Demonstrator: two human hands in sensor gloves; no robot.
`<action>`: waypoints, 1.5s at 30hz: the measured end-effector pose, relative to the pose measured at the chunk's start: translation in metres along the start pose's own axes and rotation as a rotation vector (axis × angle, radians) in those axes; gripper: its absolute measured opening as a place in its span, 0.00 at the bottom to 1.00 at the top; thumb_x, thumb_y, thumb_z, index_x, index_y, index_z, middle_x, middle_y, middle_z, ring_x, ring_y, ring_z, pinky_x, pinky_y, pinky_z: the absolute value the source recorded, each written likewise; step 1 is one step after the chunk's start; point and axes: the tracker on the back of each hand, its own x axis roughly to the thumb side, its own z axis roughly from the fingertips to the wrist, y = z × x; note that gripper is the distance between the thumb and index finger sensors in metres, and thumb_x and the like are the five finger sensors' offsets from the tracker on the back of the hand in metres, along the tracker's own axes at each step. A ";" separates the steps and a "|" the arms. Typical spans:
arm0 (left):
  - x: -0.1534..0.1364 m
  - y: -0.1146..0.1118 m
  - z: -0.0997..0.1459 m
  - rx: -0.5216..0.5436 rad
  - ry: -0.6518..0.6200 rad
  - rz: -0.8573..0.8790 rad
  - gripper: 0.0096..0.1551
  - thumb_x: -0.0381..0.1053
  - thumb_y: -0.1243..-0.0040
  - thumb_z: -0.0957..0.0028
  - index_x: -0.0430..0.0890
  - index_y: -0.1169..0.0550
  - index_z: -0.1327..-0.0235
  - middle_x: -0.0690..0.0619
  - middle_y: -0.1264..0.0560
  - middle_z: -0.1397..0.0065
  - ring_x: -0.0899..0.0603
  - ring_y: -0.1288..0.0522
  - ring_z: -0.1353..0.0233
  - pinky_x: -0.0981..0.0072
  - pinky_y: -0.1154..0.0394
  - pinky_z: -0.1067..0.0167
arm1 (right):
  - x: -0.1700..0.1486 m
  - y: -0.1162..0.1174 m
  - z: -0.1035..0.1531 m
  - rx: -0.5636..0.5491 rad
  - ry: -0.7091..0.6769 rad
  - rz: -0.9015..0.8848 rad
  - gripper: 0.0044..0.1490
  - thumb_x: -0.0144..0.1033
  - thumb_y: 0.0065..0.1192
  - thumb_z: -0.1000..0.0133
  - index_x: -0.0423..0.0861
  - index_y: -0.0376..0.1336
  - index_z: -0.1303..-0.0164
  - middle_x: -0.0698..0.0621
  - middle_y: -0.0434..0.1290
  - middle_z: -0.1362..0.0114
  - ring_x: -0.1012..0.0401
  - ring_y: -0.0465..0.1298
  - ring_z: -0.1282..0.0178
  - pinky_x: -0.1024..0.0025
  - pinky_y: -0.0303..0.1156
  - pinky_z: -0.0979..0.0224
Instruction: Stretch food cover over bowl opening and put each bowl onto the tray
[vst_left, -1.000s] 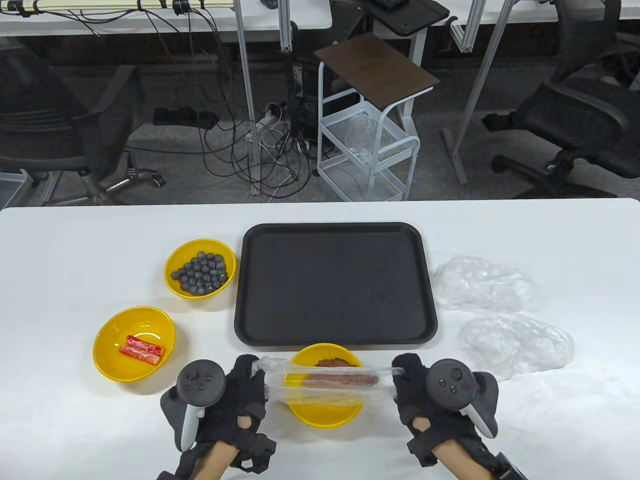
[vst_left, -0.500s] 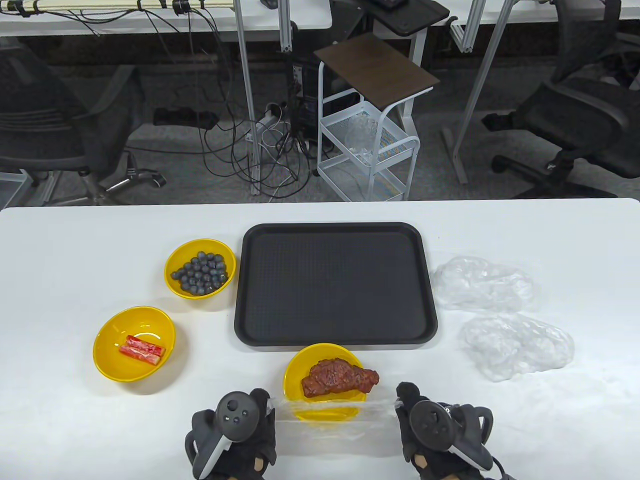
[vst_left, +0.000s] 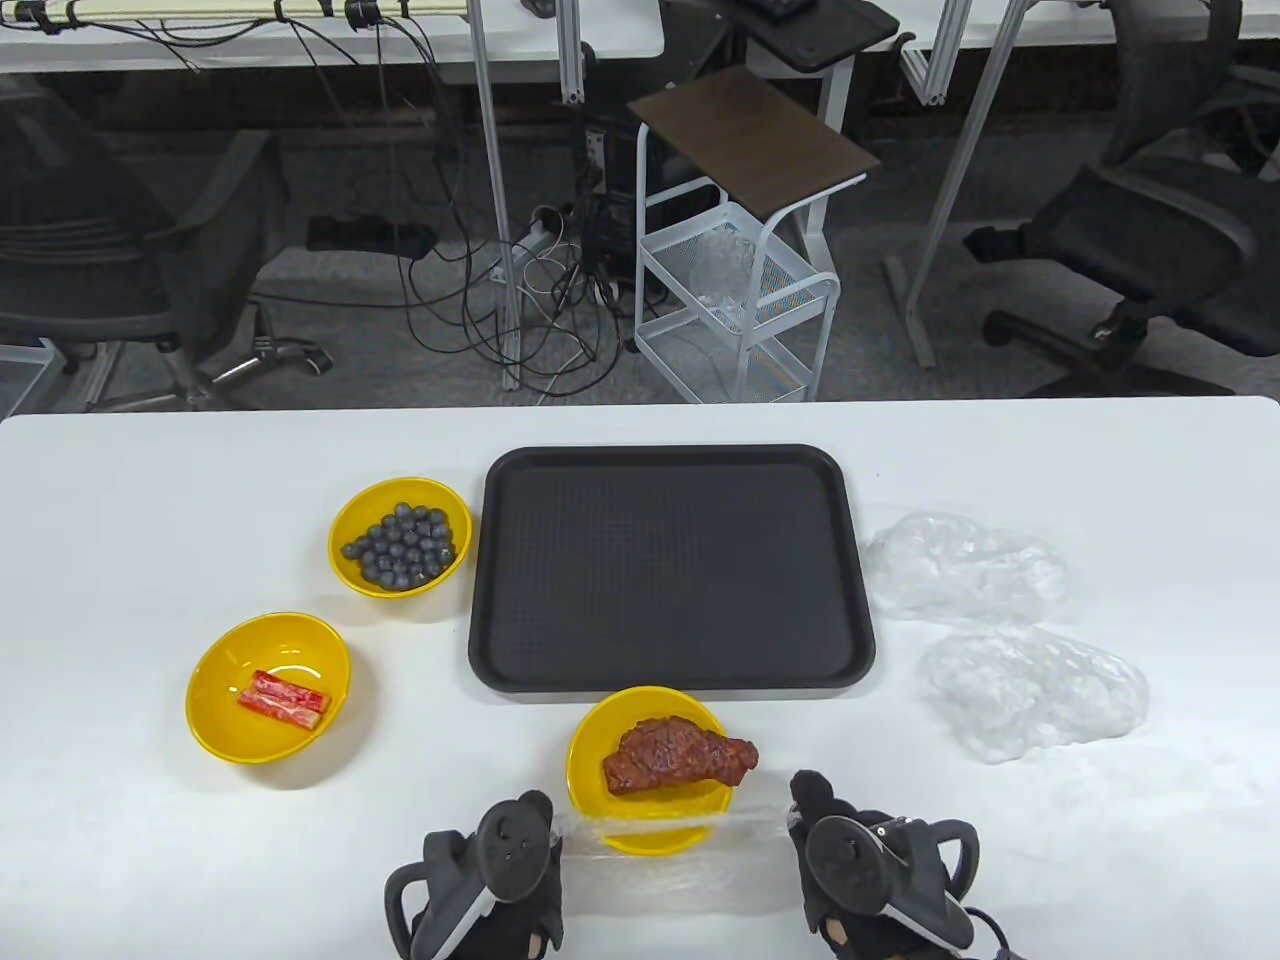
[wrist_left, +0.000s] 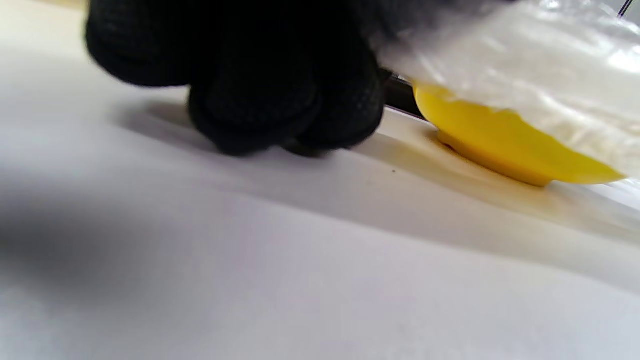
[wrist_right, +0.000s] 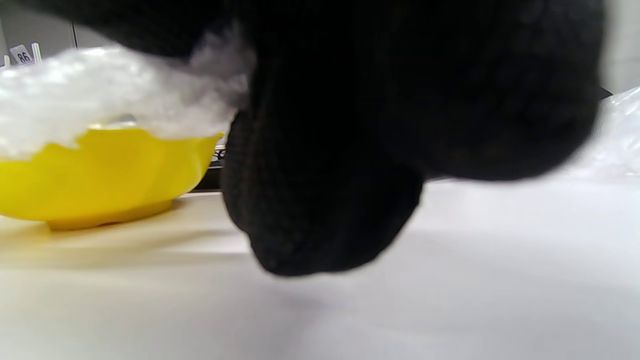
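White counter (vst_left: 150, 480) fills the lower half of the table view, with office chairs, cables and a wire trolley (vst_left: 737, 300) beyond its far edge; on it the black tray (vst_left: 668, 568) lies bare, so no bowl has been delivered yet; two spare food covers (vst_left: 1000, 630) lie crumpled right of the tray, well apart from the work; the blueberry bowl (vst_left: 400, 537) and the crab-stick bowl (vst_left: 268, 686) sit uncovered left of the tray; the steak bowl (vst_left: 655, 770), just in front of the tray, has one food cover (vst_left: 660, 850) stretched across only its near rim, the meat still exposed; the left hand (vst_left: 490, 885) and right hand (vst_left: 870, 875) each have fingers curled tight on an end of that cover, low against the counter either side of the bowl; by my reading the first covering is barely begun, with three bowls to wrap and carry.
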 end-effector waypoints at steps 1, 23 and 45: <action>0.000 0.000 0.000 -0.004 0.000 0.003 0.26 0.57 0.44 0.47 0.50 0.26 0.38 0.56 0.13 0.56 0.43 0.14 0.60 0.51 0.17 0.54 | 0.000 0.000 0.000 0.004 0.002 0.002 0.31 0.41 0.64 0.47 0.37 0.69 0.38 0.52 0.89 0.58 0.57 0.91 0.75 0.70 0.85 0.77; -0.027 -0.005 -0.028 -0.182 0.162 0.530 0.27 0.61 0.43 0.46 0.56 0.23 0.34 0.56 0.12 0.51 0.44 0.12 0.60 0.55 0.16 0.59 | -0.024 0.011 -0.033 0.026 0.159 -0.369 0.35 0.42 0.64 0.48 0.43 0.67 0.30 0.50 0.87 0.43 0.56 0.92 0.67 0.69 0.86 0.72; -0.032 -0.008 -0.044 -0.269 0.192 0.706 0.25 0.60 0.43 0.45 0.65 0.24 0.33 0.54 0.14 0.45 0.44 0.12 0.58 0.57 0.16 0.61 | -0.045 0.056 -0.102 0.483 0.133 -1.067 0.33 0.36 0.62 0.47 0.52 0.67 0.28 0.49 0.78 0.29 0.47 0.86 0.44 0.59 0.83 0.55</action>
